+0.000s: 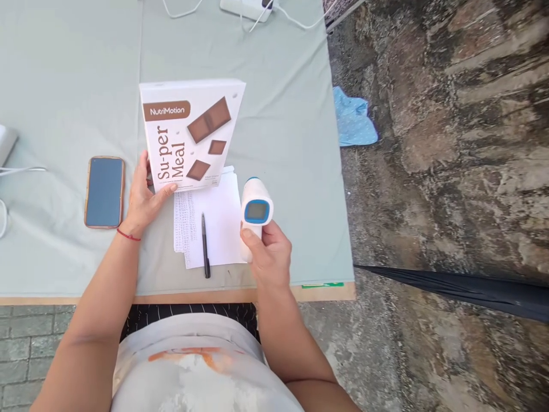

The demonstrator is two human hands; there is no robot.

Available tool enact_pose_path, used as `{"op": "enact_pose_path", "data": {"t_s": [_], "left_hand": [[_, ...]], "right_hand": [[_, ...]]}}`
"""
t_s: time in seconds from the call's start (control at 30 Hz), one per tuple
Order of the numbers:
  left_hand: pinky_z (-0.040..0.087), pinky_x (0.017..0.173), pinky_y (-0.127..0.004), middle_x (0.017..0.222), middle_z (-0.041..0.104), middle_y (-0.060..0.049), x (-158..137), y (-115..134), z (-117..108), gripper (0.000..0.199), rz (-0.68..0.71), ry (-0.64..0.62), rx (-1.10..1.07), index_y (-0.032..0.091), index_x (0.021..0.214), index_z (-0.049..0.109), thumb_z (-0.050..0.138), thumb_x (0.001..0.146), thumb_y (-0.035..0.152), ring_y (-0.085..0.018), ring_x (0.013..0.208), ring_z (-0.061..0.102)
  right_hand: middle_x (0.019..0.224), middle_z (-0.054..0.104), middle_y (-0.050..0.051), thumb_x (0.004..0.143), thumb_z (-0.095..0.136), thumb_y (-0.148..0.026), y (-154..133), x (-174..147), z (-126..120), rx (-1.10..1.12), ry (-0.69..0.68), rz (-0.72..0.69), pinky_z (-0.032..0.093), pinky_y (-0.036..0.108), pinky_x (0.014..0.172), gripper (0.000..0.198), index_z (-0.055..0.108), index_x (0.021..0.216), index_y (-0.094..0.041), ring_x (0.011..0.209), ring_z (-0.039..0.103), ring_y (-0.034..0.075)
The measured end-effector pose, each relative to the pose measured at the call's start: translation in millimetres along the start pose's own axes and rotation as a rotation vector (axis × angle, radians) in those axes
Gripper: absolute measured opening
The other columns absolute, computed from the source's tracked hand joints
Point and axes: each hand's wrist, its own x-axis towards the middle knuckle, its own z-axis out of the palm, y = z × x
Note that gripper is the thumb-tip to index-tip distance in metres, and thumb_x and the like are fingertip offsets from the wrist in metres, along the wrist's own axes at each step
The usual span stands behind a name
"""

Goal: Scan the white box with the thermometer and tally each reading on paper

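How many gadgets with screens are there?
2: the infrared thermometer in the right hand, and the smartphone on the tablecloth, left of the left hand. A white object cut off at the left edge might hide another.

On the desk, a phone is lying left of the left hand, which is holding a box before the far part of some papers. A pen is resting on these, its near end reaching past them. The right hand is holding a thermometer to their right. A power strip is sitting far behind.
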Motion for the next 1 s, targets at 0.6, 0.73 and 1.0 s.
{"op": "enact_pose_path", "data": {"t_s": [0.6, 0.73, 1.0], "left_hand": [[0.052, 0.088, -0.042, 0.11, 0.066, -0.007, -5.3, 7.8, -9.9, 0.071, -0.248, 0.094, 0.266, 0.027, 0.136, 0.045, 0.075, 0.082, 0.062, -0.024, 0.095, 0.066], [0.049, 0.076, -0.036, 0.081, 0.067, -0.004, -1.6, 52.3, -18.3, 0.034, -0.574, -0.217, 0.602, 0.02, 0.096, 0.061, 0.071, 0.085, 0.05, -0.023, 0.084, 0.065], [0.045, 0.07, -0.034, 0.095, 0.072, -0.008, -4.6, 90.3, -7.8, 0.052, -0.425, -0.893, 0.842, 0.018, 0.107, 0.06, 0.073, 0.081, 0.061, -0.03, 0.093, 0.069]], "right_hand": [[0.08, 0.064, 0.003, 0.092, 0.066, -0.04, 25.5, -12.7, 19.7, -0.631, -0.175, -0.471, 0.046, 0.03, 0.059, 0.023, 0.065, 0.106, -0.022, 0.063, 0.056, 0.016], [0.077, 0.064, 0.001, 0.092, 0.058, -0.024, 20.8, -15.8, 30.8, -0.657, -0.243, -0.467, 0.044, 0.028, 0.058, 0.022, 0.067, 0.112, -0.021, 0.061, 0.055, 0.014], [0.098, 0.063, 0.004, 0.094, 0.056, -0.02, 21.6, -17.7, 11.8, -0.086, -0.403, -0.404, 0.055, 0.032, 0.073, 0.035, 0.061, 0.128, -0.028, 0.085, 0.062, 0.017]]}}
